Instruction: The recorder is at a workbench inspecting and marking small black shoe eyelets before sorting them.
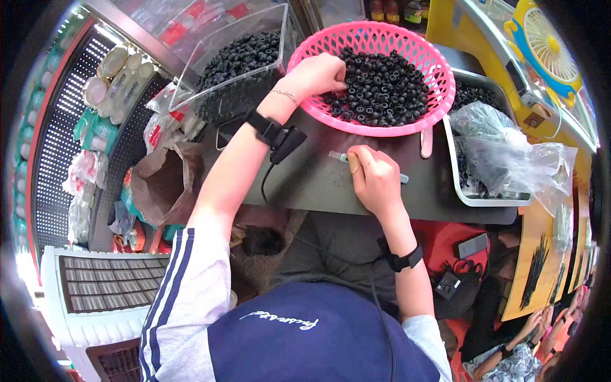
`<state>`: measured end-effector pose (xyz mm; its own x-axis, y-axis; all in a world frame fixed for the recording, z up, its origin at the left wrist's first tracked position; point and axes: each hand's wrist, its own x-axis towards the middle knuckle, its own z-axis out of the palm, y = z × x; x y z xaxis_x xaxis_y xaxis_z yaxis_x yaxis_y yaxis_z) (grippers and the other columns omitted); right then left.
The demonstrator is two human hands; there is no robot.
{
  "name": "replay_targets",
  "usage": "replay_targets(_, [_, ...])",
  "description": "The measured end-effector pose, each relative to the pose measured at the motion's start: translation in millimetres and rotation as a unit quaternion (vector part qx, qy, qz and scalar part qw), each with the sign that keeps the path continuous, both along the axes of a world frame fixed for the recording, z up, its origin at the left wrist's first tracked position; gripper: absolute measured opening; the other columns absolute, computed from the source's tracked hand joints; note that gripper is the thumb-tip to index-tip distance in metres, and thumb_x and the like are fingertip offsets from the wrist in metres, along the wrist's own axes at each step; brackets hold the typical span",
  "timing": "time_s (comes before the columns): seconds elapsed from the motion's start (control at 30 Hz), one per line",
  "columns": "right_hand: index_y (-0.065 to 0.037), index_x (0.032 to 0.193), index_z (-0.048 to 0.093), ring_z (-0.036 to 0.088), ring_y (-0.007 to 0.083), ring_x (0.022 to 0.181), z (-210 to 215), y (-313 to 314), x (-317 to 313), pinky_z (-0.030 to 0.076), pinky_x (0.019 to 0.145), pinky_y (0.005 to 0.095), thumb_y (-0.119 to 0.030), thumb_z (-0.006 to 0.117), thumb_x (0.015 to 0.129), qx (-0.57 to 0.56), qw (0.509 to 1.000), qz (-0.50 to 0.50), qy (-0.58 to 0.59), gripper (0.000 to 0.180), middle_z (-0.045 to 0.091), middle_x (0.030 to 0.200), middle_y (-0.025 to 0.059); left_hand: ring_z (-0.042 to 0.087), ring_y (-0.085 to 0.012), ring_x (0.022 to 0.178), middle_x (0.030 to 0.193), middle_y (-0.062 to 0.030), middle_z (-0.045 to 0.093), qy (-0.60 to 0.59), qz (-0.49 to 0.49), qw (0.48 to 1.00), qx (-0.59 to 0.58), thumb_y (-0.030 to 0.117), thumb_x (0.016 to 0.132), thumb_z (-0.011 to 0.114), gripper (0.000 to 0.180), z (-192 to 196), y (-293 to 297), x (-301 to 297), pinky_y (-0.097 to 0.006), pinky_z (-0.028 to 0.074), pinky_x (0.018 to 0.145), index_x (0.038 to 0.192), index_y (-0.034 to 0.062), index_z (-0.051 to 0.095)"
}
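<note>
My left hand (316,75) reaches into a pink plastic basket (428,58) and its fingertips are closed among the small black ring-shaped beads (382,86) that fill it. My right hand (374,178) rests on the dark table top (305,181) in front of the basket, closed around a thin light-blue tool (336,155) whose tip points left. A bandage wraps the right thumb. Both wrists wear black bands, and a cable hangs from the left one.
A clear plastic bin (235,60) of the same black beads stands left of the basket. A metal tray (484,191) with beads and a crumpled clear bag (509,153) lies at right. Another person's hands (541,325) work at lower right. Packaged goods fill shelves at left.
</note>
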<state>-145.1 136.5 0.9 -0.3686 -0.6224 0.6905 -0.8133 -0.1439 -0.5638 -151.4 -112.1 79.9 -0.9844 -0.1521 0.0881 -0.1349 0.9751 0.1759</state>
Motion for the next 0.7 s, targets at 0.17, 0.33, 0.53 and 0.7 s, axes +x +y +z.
replay_targets(0.17, [-0.005,0.09,0.058,0.063,0.0288,0.067,-2.6,0.2,-2.5,0.048,0.062,0.0373,-0.009,0.062,0.087,-0.01,0.999,-0.029,0.017,0.006,0.064,0.078,0.0098,0.067,-0.0128,0.078,0.085,-0.0083,0.07,0.269,0.02,0.952,0.144,0.007,0.084,0.071,0.016,27.6,48.8,49.8,-0.027,0.053,0.071,0.096,-0.0012,0.066])
replay_targets(0.33, [-0.005,0.097,0.058,0.061,0.0295,0.075,3.9,-3.8,1.3,0.046,0.066,0.0382,-0.009,0.065,0.085,0.011,0.998,-0.032,0.053,0.015,0.062,0.083,0.0106,0.065,-0.013,0.081,0.1,-0.0077,0.063,0.453,0.086,0.873,0.16,-0.001,0.087,0.067,0.014,-8.6,102.7,130.7,-0.025,0.052,0.074,0.101,-0.0014,0.066])
replay_targets(0.53, [-0.005,0.103,0.06,0.063,0.0299,0.076,-5.4,-6.0,4.4,0.051,0.066,0.0386,-0.003,0.069,0.079,-0.013,0.999,0.005,0.039,0.026,0.063,0.09,0.0111,0.067,-0.0169,0.09,0.106,-0.0085,0.06,0.452,0.104,0.756,0.462,-0.002,0.09,0.064,0.019,-81.5,121.6,146.8,-0.027,0.054,0.079,0.109,-0.0039,0.061])
replay_targets(0.7, [-0.007,0.106,0.063,0.063,0.0285,0.076,-6.1,-2.0,2.1,0.053,0.065,0.0372,0.0,0.07,0.072,-0.056,0.991,0.044,0.111,0.035,0.063,0.094,0.0111,0.065,-0.0161,0.093,0.109,-0.0095,0.059,0.437,0.031,0.765,0.472,-0.007,0.084,0.068,0.025,-85.6,121.2,146.7,-0.027,0.056,0.083,0.108,-0.0037,0.064])
